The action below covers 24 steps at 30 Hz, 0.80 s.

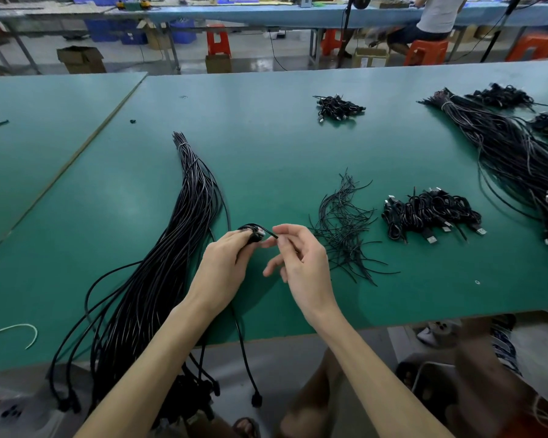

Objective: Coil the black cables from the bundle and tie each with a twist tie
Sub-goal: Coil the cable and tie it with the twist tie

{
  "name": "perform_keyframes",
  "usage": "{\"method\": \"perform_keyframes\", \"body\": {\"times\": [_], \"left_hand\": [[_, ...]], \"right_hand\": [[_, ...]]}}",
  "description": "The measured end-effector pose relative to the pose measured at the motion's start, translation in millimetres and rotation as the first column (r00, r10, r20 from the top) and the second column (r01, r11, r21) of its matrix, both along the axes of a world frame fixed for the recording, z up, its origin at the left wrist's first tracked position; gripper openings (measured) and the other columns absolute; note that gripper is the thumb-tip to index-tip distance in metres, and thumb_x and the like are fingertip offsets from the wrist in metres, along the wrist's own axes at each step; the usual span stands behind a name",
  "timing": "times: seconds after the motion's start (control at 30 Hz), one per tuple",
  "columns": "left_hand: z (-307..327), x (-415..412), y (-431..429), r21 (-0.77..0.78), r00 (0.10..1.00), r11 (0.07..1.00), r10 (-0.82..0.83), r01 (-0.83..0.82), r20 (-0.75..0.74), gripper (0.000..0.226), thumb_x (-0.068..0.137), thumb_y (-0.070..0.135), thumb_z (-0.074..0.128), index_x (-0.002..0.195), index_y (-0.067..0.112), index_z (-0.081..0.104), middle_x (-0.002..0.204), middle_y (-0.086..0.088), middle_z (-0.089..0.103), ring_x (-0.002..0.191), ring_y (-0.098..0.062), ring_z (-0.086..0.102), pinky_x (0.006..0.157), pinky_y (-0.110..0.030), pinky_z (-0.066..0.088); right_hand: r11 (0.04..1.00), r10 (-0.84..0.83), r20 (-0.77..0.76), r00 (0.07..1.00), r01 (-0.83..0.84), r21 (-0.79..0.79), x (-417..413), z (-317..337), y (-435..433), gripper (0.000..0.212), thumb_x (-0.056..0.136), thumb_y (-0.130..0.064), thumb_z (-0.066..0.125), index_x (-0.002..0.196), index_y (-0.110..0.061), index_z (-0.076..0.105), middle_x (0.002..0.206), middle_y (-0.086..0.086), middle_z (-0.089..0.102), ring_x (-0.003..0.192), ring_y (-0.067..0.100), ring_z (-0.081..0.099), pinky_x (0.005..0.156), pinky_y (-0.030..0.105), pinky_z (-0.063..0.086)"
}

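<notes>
- Left hand [231,263] grips a small cable coil [254,236]; right hand [301,263] pinches a twist tie [271,234].
- Both hover near the table [408,298] front edge, between the bundle [178,248] and the loose ties [342,229].

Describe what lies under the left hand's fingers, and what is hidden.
A small black cable coil shows there, gripped by the left hand. A thin black strand runs from it to the right hand, which pinches it. The fingers cover most of the coil.
</notes>
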<state>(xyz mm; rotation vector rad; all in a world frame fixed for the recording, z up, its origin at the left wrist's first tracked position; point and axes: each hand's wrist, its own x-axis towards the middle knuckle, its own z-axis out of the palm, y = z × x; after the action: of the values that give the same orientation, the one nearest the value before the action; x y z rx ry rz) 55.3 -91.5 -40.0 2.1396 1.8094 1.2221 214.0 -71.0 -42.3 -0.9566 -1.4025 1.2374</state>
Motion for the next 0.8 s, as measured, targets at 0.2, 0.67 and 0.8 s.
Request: {"method": "perform_keyframes", "body": {"times": [0.2,0.67,0.8], "left_hand": [[-2,-6,2,-0.076,0.908,0.996,0.065,-0.036,0.414,0.018,0.099,0.012,0.066,0.114,0.015,0.077,0.110,0.016,0.076,0.106,0.006,0.068,0.095,-0.012,0.049],[11,-9,-2,-0.044,0.280,0.886,-0.098,0.461,0.955,0.038,0.104,0.024,0.053,0.122,-0.006,0.067,0.126,-0.027,0.068,0.119,-0.036,0.067,0.093,-0.032,0.056],[13,-10,-3,-0.037,0.245,0.876,-0.094,0.481,0.965,0.037,0.101,0.032,0.060,0.115,0.000,0.073,0.119,-0.023,0.071,0.112,-0.029,0.069,0.085,-0.031,0.057]], "right_hand": [[0.991,0.132,0.057,0.990,-0.131,-0.017,-2,0,0,0.011,0.107,-0.015,0.055,0.110,-0.013,0.065,0.090,0.003,0.077,0.049,0.030,0.068,0.043,0.015,0.040],[0.979,0.190,0.008,0.982,-0.188,-0.084,1,7,-3,0.011,0.101,-0.019,0.066,0.104,-0.009,0.063,0.093,0.004,0.079,0.055,0.028,0.072,0.039,0.030,0.032],[0.983,0.149,0.039,0.988,-0.144,-0.117,1,6,-4,0.026,0.094,-0.027,0.075,0.096,-0.007,0.059,0.088,0.003,0.080,0.054,0.028,0.072,0.042,0.020,0.038]]}}
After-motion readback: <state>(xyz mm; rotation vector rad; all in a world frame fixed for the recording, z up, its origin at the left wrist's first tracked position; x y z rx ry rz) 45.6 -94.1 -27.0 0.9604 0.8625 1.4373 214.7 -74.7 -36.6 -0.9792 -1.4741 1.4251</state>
